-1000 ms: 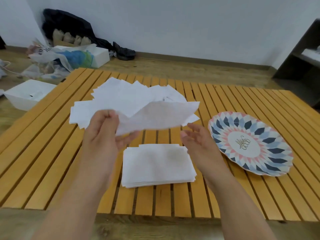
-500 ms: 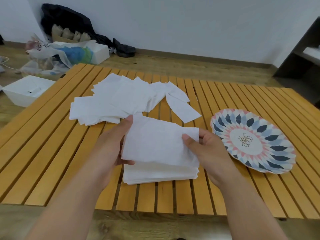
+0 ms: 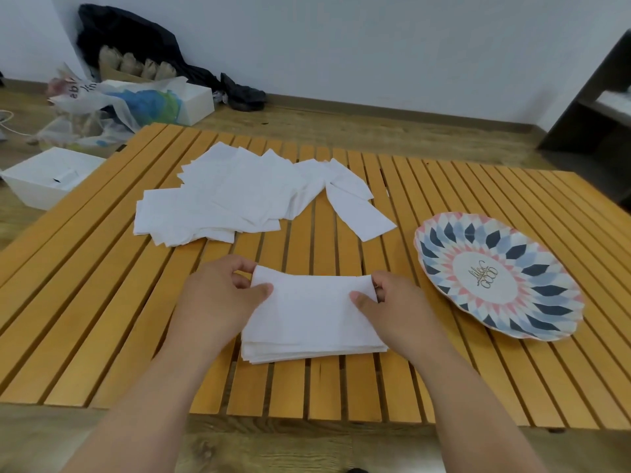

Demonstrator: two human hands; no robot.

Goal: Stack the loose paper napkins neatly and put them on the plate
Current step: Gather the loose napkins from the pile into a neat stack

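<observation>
Napkin (image 3: 307,312) was pinched at both ends by left hand (image 3: 215,302) and right hand (image 3: 403,312), presumably to square it with stack (image 3: 307,353) beneath on worktop (image 3: 102,302).

We saw a slatted, honey-coloured wooden table (image 3: 102,302) standing on a wood-look floor (image 3: 341,128). 3 things lay directly on its slats. Near the front edge, about midway across, sat 1 neat stack (image 3: 310,322) of white paper napkins, its edges roughly squared. Farther back and to the left, the loose napkins (image 3: 232,196) were spread in an overlapping heap, with 1 napkin trailing out to the right. At the right we found a plate (image 3: 444,240) patterned in navy, pale blue and pink, gold lettering at its centre, well apart from both lots of napkins. Beyond the table's left edge, 1 white box (image 3: 47,179) sat on the floor.
</observation>
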